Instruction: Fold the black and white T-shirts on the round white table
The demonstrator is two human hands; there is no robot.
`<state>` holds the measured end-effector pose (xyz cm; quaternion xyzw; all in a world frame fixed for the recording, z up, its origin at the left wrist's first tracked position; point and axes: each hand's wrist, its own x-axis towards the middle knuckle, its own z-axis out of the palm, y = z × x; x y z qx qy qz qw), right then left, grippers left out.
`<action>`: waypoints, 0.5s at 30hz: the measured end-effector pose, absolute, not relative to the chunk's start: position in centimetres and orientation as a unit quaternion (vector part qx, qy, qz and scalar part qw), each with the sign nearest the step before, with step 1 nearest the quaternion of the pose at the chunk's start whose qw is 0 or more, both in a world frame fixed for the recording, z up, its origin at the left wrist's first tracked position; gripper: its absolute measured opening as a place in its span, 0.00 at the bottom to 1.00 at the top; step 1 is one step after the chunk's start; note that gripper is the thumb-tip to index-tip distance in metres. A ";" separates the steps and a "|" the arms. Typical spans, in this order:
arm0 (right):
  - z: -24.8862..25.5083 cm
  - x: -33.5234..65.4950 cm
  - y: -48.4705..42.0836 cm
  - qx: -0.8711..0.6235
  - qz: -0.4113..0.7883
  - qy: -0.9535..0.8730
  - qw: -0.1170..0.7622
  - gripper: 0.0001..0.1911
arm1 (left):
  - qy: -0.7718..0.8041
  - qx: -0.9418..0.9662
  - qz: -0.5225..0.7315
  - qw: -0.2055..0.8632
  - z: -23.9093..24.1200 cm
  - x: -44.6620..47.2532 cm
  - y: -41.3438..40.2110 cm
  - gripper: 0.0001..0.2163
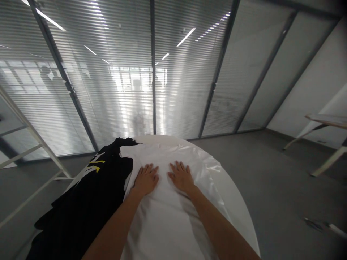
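Both hands flat, palms down, fingers spread, holding nothing – left hand (145,179) and right hand (181,177) press side by side on a white garment (165,216) laid across the middle of a round white table (238,209). Black garment with yellow print (89,202) lies just left, touching it – a white rack (29,144) stands far left.

Both hands, left hand (146,179) and right hand (182,177), lie flat side by side on the shirt (162,216); another garment (81,209) sits left of them, table (238,213) underneath.
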<state>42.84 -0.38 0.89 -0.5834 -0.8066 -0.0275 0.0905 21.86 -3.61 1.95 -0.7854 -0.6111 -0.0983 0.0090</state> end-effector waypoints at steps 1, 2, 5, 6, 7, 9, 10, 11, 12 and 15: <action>0.8 42.8 -0.3 -0.583 -0.028 -0.807 0.090 0.30 | -0.611 -0.786 -0.093 0.006 1.6 21.7 -3.6 0.25; 0.8 42.8 -0.3 -0.582 -0.028 -0.807 0.092 0.30 | -0.612 -0.786 -0.089 0.006 1.4 21.5 -3.6 0.25; 0.7 42.7 -0.3 -0.580 -0.032 -0.808 0.102 0.30 | -0.615 -0.784 -0.088 0.013 1.4 21.4 -3.6 0.25; 0.7 42.7 -0.3 -0.579 -0.034 -0.808 0.105 0.31 | -0.616 -0.783 -0.089 0.015 1.5 21.4 -3.7 0.25; 0.7 42.7 -0.3 -0.578 -0.035 -0.808 0.107 0.31 | -0.617 -0.782 -0.089 0.016 1.5 21.5 -3.7 0.25; 0.7 42.7 -0.4 -0.576 -0.038 -0.809 0.108 0.30 | -0.618 -0.781 -0.090 0.018 1.4 21.6 -3.6 0.25; 0.7 42.7 -0.5 -0.576 -0.040 -0.809 0.107 0.30 | -0.618 -0.780 -0.092 0.020 1.3 21.6 -3.6 0.25; 0.8 42.7 -0.5 -0.576 -0.042 -0.809 0.104 0.30 | -0.618 -0.780 -0.093 0.021 1.2 21.6 -3.5 0.25; 0.9 42.7 -0.5 -0.577 -0.044 -0.809 0.101 0.30 | -0.617 -0.781 -0.093 0.022 1.2 21.6 -3.5 0.25; 1.0 42.6 -0.5 -0.582 -0.044 -0.807 0.096 0.30 | -0.616 -0.782 -0.092 0.026 1.0 21.6 -3.5 0.25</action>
